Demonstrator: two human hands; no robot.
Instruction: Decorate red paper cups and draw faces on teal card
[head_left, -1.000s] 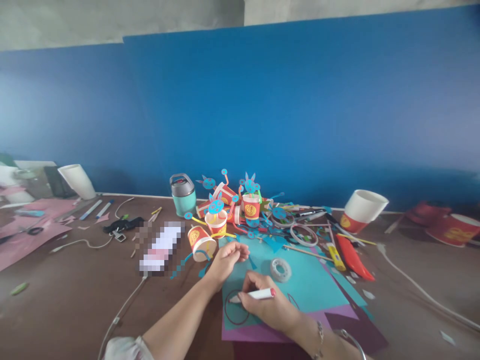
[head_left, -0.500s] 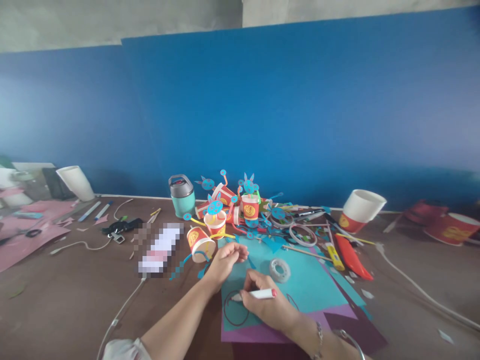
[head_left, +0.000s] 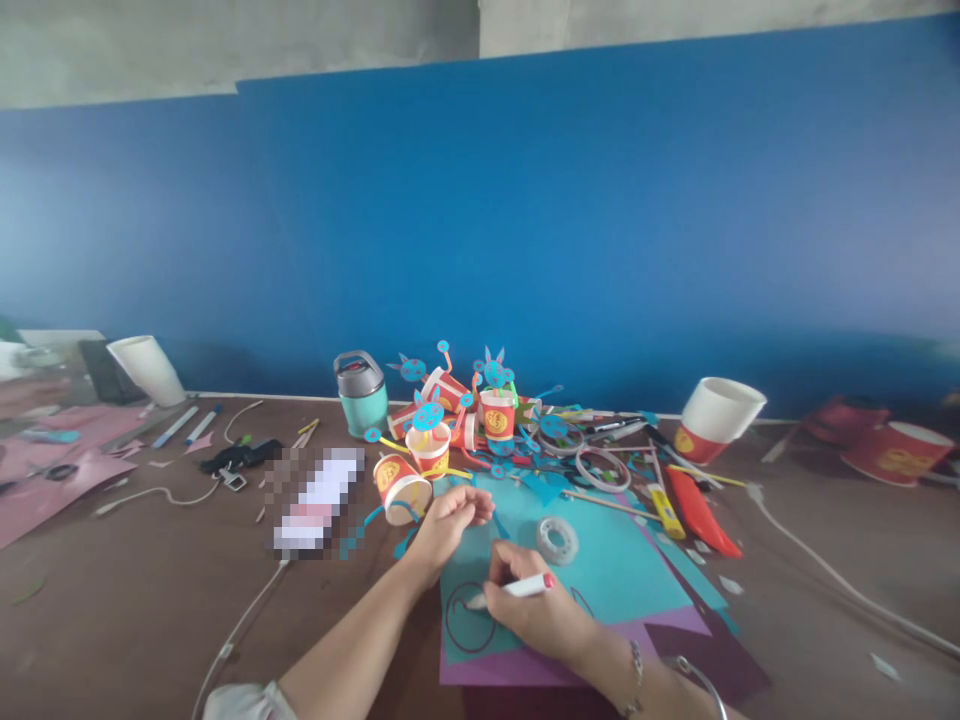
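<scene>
My right hand [head_left: 529, 605] grips a white marker [head_left: 529, 586] with a red end. Its tip touches a teal paper sheet [head_left: 626, 575] inside a drawn circle [head_left: 471, 651], where a short curved line shows. Beyond it my left hand [head_left: 455, 520] lies at the sheet's upper left, fingers loosely bent, nothing in them. A tape roll [head_left: 556, 540] rests on the sheet, and a tilted paper cup [head_left: 397, 488] sits beside the left hand. Under the teal sheet is purple paper [head_left: 525, 672].
Several decorated paper cups [head_left: 499, 415] crowd the back, near a teal flask [head_left: 364, 400]. To the right lie a yellow glue stick [head_left: 666, 512], a red curved object [head_left: 701, 512] and stacked cups [head_left: 721, 412]. A blurred-out phone [head_left: 319, 500] with a cable [head_left: 244, 625] lies left.
The marker tip has moved slightly inside the circle, and the short line there is longer. My left hand has stayed in place; the view has shifted slightly.
</scene>
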